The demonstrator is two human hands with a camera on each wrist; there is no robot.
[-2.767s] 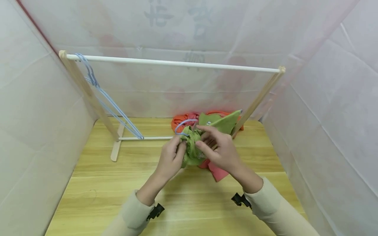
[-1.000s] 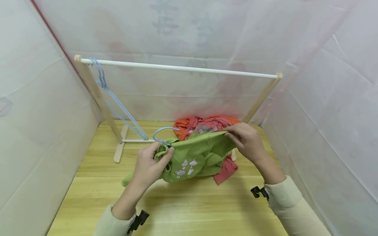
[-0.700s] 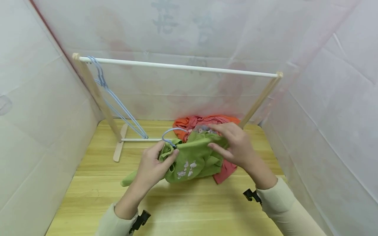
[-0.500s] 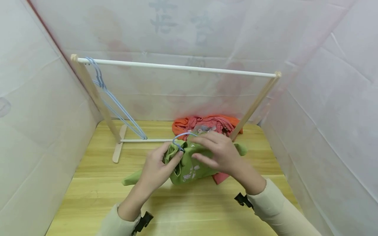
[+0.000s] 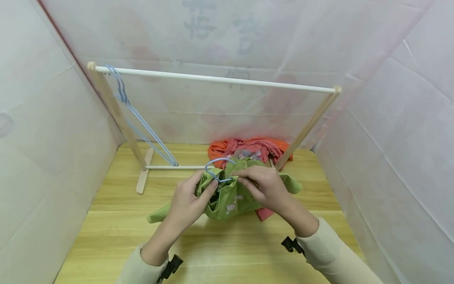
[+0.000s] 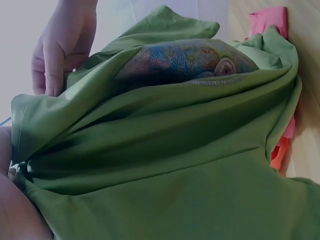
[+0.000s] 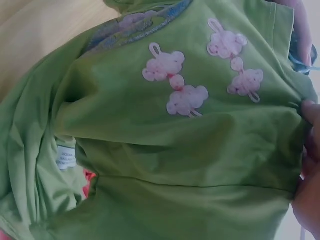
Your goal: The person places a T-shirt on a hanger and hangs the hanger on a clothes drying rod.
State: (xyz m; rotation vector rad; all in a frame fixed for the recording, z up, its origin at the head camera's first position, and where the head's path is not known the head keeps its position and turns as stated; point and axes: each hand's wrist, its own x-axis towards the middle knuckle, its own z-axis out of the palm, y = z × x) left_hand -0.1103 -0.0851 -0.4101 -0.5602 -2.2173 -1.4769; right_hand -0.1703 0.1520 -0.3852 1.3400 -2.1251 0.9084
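A green top with pale pink knot-shaped appliqués is bunched between my hands over the table. Its neck surrounds a light blue clothes hanger, whose hook sticks up above the collar; the hanger's lower part is hidden in the cloth. At the left of the neck, my left hand grips collar and hanger, thumb on top. My right hand pinches the collar edge just right of the hook. In the left wrist view, a multicoloured patterned patch shows among the folds. One green sleeve pokes out leftward.
Behind the top stands a rack with a white upper rail and wooden posts. Several light blue hangers hang at its left end. Orange and pink clothes lie heaped by the back wall. White sheeting encloses the wooden table.
My right hand let go of the top's right shoulder, moved left and now pinches the collar by the hook. My left hand kept its grip, shifting slightly right. The neck opening spreads wider.
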